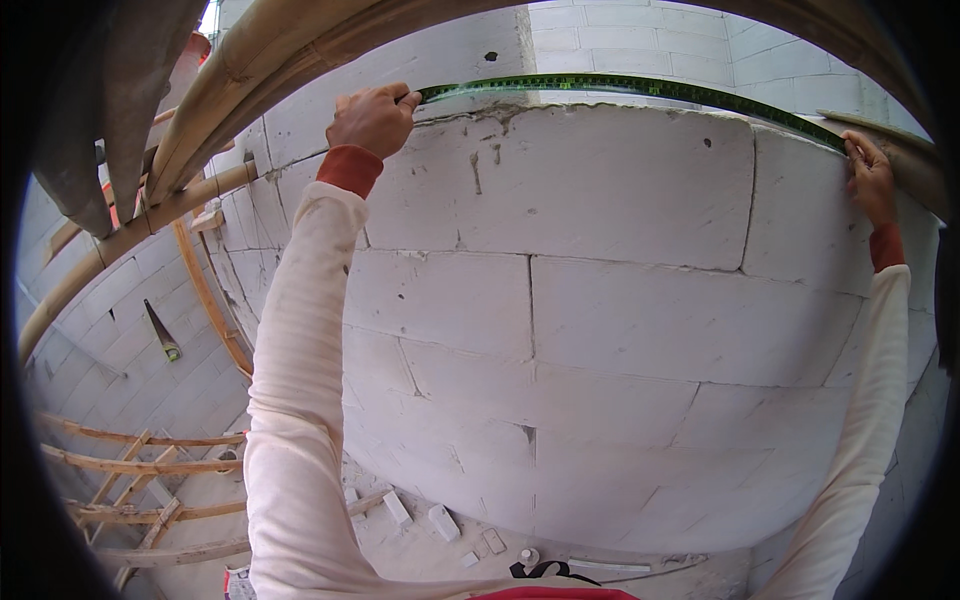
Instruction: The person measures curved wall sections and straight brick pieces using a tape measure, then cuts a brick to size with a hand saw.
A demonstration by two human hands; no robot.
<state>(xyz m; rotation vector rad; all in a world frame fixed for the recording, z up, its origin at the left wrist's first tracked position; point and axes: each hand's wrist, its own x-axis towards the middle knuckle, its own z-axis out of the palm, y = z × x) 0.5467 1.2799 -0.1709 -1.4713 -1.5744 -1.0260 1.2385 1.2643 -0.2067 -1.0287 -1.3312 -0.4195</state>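
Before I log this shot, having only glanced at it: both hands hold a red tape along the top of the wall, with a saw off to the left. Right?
Wrong colour: the head view shows a green tape, not red. The left hand and right hand do hold it along the wall's top, with the saw off left.

Along the top of the white block wall (640, 310) runs a long green measuring tape (610, 83); left of both, a green-handled metal handsaw (160, 330).
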